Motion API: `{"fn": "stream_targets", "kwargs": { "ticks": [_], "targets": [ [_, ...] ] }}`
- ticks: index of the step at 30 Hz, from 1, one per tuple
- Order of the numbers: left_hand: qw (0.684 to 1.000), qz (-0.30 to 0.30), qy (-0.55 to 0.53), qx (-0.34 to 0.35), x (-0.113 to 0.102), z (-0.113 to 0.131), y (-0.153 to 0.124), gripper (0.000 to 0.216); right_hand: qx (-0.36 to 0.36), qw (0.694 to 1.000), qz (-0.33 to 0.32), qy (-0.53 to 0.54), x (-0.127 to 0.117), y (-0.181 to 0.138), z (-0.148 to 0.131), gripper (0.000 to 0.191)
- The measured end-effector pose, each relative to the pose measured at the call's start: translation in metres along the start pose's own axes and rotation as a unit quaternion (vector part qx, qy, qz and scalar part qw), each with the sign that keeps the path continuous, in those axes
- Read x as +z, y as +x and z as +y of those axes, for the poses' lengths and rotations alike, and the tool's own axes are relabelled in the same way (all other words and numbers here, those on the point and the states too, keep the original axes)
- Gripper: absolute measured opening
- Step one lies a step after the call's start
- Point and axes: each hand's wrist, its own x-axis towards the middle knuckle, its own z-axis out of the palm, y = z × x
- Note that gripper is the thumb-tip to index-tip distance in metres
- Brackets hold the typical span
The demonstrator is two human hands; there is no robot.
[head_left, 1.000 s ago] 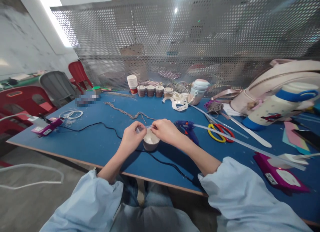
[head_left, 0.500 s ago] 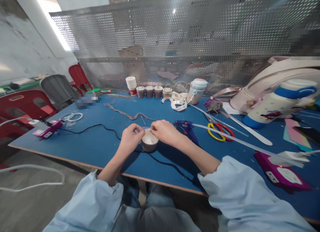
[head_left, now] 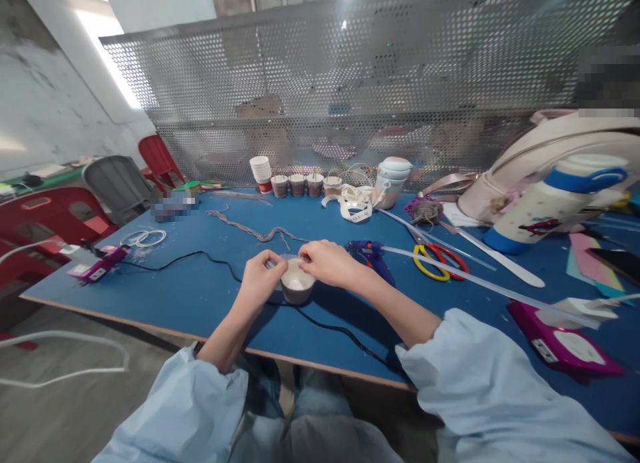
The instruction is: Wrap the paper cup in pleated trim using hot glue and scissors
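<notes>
A small paper cup (head_left: 298, 294), white inside and wrapped in grey-brown cord, is between my hands above the blue table. My left hand (head_left: 261, 276) is closed, thumb and fingers pinching at the cup's left rim. At the far right rim, my right hand (head_left: 327, 263) is closed too, with its fingertips pressed together at the edge. Something translucent shows behind the rim, too small to make out. A grey-brown cord (head_left: 260, 236) trails across the table, one end running up to my right fingers.
A blue glue gun (head_left: 370, 253) with a long clear stick and scissors (head_left: 433, 262) lie right. Cord-wrapped cups (head_left: 297, 185), stacked paper cups (head_left: 261, 173) and white tape (head_left: 356, 208) stand at the back. A black cable (head_left: 340, 328) crosses near me. A bottle (head_left: 555, 203) and power strip (head_left: 565, 343) are farther right.
The camera view has shifted slightly. Both hands stay at the cup's rim, and more of the cup's white inside shows now.
</notes>
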Motion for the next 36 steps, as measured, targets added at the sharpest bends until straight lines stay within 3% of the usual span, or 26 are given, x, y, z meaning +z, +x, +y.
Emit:
{"fn": "stream_targets", "kwargs": {
  "ticks": [17,36],
  "targets": [
    [1.000,0.011,0.017,0.015,0.002,-0.004,-0.001,0.012,-0.052,0.998,0.024,-0.011,0.003,0.004,-0.001,0.020],
    [1.000,0.009,0.016,0.022,0.003,-0.008,-0.001,0.011,-0.082,0.993,0.009,0.087,0.003,0.007,0.002,0.021]
  ]
}}
